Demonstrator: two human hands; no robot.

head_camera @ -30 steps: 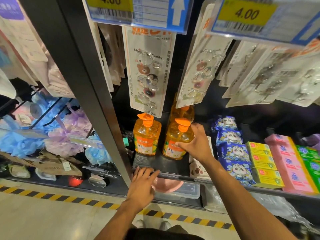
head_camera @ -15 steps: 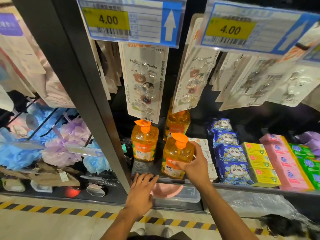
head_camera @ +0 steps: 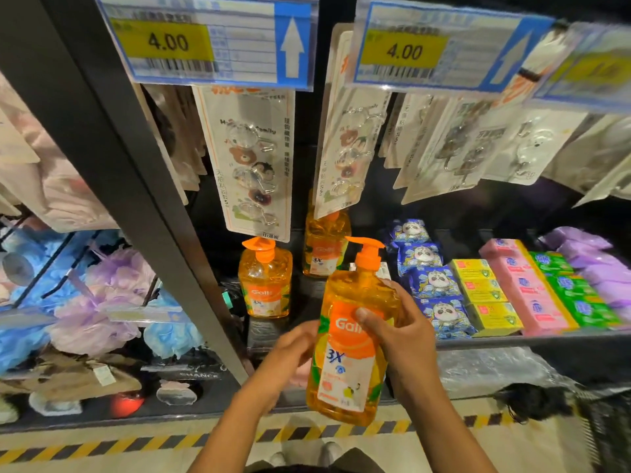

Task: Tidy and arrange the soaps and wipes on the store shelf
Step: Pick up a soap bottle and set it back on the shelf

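I hold an orange pump bottle of liquid soap (head_camera: pixel 345 367) in the air in front of the shelf edge (head_camera: pixel 546 337). My right hand (head_camera: pixel 406 332) grips its right side, thumb across the label. My left hand (head_camera: pixel 286 353), blurred, cups the bottle's left side, fingertips hidden behind it. Two matching soap bottles (head_camera: pixel 264 281) stand on the shelf behind, one further back (head_camera: pixel 324 250). To the right lie rows of blue panda wipes packs (head_camera: pixel 433 285), yellow soap boxes (head_camera: pixel 485 295), pink soap boxes (head_camera: pixel 526 288) and green soap boxes (head_camera: pixel 577 291).
Cards of adhesive hooks (head_camera: pixel 249 165) hang low over the soap bottles, under price tags (head_camera: pixel 205 42). A black upright post (head_camera: pixel 136 186) divides this bay from bath sponges (head_camera: pixel 102 302) on the left. Purple packs (head_camera: pixel 601 268) lie at the far right. Striped floor tape (head_camera: pixel 102 445) runs below.
My right hand has lifted the front soap bottle off the shelf and drawn it towards me. My left hand has left the shelf edge and come up to the bottle.
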